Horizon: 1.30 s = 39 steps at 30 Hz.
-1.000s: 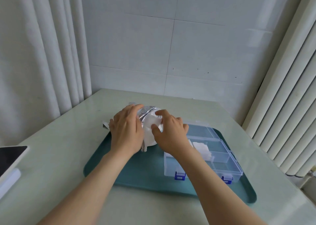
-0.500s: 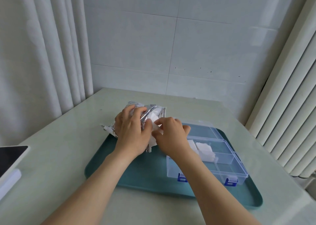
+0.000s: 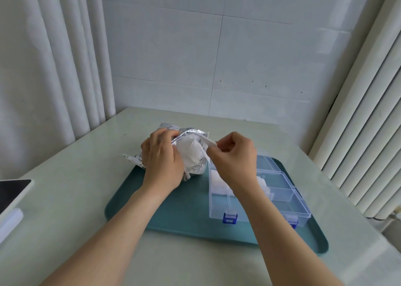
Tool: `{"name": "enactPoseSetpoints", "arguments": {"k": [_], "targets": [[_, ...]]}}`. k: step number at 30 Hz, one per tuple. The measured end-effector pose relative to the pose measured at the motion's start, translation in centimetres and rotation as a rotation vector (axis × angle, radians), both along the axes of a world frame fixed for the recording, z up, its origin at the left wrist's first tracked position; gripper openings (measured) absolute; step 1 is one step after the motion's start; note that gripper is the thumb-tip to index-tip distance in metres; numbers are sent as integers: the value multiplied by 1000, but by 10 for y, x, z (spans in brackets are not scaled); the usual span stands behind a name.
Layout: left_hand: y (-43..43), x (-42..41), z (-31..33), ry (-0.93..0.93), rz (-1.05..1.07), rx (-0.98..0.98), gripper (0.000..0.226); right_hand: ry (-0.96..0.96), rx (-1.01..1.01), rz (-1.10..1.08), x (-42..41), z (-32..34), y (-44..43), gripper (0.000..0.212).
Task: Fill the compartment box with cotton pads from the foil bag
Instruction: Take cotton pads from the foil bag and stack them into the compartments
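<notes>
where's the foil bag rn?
Head view, centre-left: foil bag gripped by left hand at far-left corner of the teal tray, left of the compartment box.

The right hand point(image 3: 235, 155) has drawn back from the mouth of the foil bag point(image 3: 191, 132) and now pinches a cotton pad point(image 3: 207, 143) pulled clear of it, raised over the tray's point(image 3: 173, 220) far edge

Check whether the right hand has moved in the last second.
Yes. The right hand has drawn rightward from the foil bag mouth, pinching a cotton pad, farther over the compartment box.
</notes>
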<state>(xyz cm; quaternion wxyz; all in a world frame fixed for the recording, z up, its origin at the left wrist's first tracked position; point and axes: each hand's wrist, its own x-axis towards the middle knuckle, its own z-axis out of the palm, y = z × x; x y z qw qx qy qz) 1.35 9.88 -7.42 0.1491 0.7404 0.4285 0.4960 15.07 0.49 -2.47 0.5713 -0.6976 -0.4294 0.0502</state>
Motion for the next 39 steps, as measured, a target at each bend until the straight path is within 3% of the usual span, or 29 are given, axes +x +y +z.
{"name": "enactPoseSetpoints", "arguments": {"k": [2,5,10,13,19,27,29,34,39], "targets": [[1,0,-1,5,0,14,46,-35,-35,7,0,-2,1,12],[-1,0,1,7,-3,9,45,-239,-148,-5,-3,-8,3,22],[-1,1,1,5,4,-19,41,-386,-201,-27,-8,-10,3,14],[-3,3,1,22,9,-40,43,-526,-330,37,-9,-12,7,13],[-2,3,-1,54,26,-12,43,-519,-436,202,-15,-19,18,54],[-8,1,5,37,23,-35,50,-516,-504,90,-17,-21,34,74],[-12,0,7,33,40,-45,48,-508,-512,74,-15,-24,38,68],[-13,-1,6,74,68,31,40,-546,-465,39,-11,-24,37,20],[-8,1,0,97,90,79,48,-475,-367,-10,-9,-12,27,32]]}}
